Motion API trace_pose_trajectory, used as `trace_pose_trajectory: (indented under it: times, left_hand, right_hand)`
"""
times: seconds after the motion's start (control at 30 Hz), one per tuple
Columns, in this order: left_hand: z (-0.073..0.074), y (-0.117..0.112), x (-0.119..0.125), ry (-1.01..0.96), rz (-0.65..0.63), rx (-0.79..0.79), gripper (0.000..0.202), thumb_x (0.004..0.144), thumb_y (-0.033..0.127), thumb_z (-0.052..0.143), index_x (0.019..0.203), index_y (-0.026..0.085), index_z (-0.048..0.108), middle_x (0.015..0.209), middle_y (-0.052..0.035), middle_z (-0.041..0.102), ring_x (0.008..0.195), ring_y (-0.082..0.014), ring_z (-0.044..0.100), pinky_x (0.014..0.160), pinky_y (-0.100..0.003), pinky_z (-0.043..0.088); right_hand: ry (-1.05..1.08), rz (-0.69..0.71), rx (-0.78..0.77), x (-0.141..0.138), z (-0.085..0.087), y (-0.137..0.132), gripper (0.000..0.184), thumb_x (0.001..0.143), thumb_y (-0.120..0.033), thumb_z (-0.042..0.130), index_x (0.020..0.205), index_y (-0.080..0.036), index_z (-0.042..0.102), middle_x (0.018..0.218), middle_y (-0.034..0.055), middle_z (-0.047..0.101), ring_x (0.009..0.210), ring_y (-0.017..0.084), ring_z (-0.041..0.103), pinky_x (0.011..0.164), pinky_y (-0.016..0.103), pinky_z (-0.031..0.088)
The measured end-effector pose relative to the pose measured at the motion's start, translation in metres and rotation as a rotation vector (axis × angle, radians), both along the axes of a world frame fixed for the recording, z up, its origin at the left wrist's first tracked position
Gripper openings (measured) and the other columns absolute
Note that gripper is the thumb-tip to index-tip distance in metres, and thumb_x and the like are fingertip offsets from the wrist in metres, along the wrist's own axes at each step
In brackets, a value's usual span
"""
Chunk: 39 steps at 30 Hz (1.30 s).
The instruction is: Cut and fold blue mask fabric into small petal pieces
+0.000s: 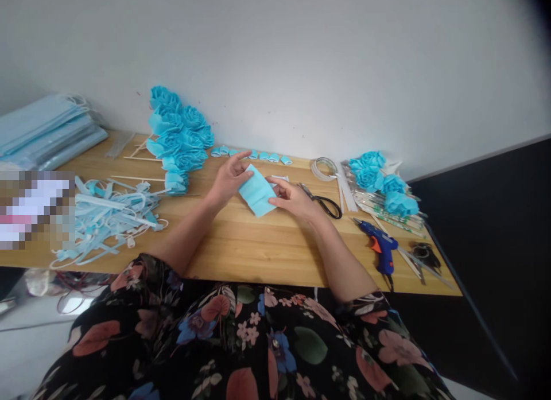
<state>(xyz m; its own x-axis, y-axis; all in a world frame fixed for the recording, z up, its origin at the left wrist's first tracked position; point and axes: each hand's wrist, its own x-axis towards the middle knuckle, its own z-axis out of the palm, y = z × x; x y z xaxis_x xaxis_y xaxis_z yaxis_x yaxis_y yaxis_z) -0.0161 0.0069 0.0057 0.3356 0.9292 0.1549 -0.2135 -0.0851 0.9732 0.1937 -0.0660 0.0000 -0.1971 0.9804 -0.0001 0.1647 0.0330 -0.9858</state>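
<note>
A creased light-blue piece of face-mask fabric (258, 192) is held up over the middle of the table. My left hand (232, 176) pinches its upper left corner between thumb and fingers. On its right edge, my right hand (293, 198) grips with thumb below and fingers above. Behind the hands, a row of small folded blue pieces (269, 157) lies along the wall. Black-handled scissors (328, 206) rest just right of my right hand, their blades partly hidden.
Blue fabric roses (181, 130) are heaped at back left, others (383, 179) at right. Cut mask strips and ear loops (116, 213) pile at left, below stacked masks (43, 127). A blue glue gun (381, 245) and tape roll (323, 168) lie at right on the wooden table (258, 256).
</note>
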Motion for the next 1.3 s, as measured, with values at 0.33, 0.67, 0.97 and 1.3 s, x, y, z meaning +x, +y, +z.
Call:
trace_pose_trajectory:
  times: [0.33, 0.67, 0.97, 1.3]
  left_hand:
    - [0.001, -0.017, 0.011, 0.119, -0.288, 0.063, 0.057, 0.071, 0.025, 0.080, 0.126, 0.019, 0.066, 0.078, -0.0005, 0.065, 0.071, -0.0128, 0.059, 0.066, -0.024, 0.045]
    - [-0.002, -0.010, 0.007, 0.018, -0.152, -0.240, 0.042, 0.059, 0.048, 0.087, 0.077, 0.016, 0.066, 0.072, -0.0011, 0.066, 0.063, -0.0134, 0.058, 0.062, -0.027, 0.047]
    - [0.002, -0.022, 0.013, 0.253, -0.173, 0.059, 0.030, 0.071, 0.042, 0.077, 0.077, 0.016, 0.063, 0.070, 0.0000, 0.064, 0.063, -0.0134, 0.058, 0.058, -0.024, 0.044]
    - [0.001, -0.021, 0.012, 0.270, -0.189, 0.077, 0.037, 0.078, 0.051, 0.069, 0.079, 0.015, 0.061, 0.068, -0.0002, 0.060, 0.059, -0.0117, 0.054, 0.055, -0.023, 0.041]
  right_hand:
    - [-0.211, -0.254, 0.220, -0.014, 0.008, -0.007, 0.022, 0.083, -0.042, 0.067, 0.082, -0.021, 0.070, 0.072, -0.0009, 0.063, 0.067, 0.014, 0.054, 0.066, 0.028, 0.043]
    - [-0.037, -0.307, 0.165, -0.011, 0.009, -0.005, 0.023, 0.081, -0.045, 0.066, 0.083, -0.022, 0.064, 0.076, -0.0008, 0.062, 0.069, 0.013, 0.054, 0.066, 0.027, 0.045]
    - [-0.303, -0.262, 0.320, -0.017, 0.022, -0.014, 0.024, 0.083, -0.045, 0.068, 0.089, -0.024, 0.074, 0.084, 0.0025, 0.071, 0.081, 0.021, 0.062, 0.082, 0.034, 0.047]
    - [-0.338, -0.303, 0.381, -0.012, 0.016, -0.010, 0.027, 0.091, -0.043, 0.057, 0.080, -0.020, 0.068, 0.079, 0.0012, 0.069, 0.074, 0.017, 0.060, 0.076, 0.029, 0.046]
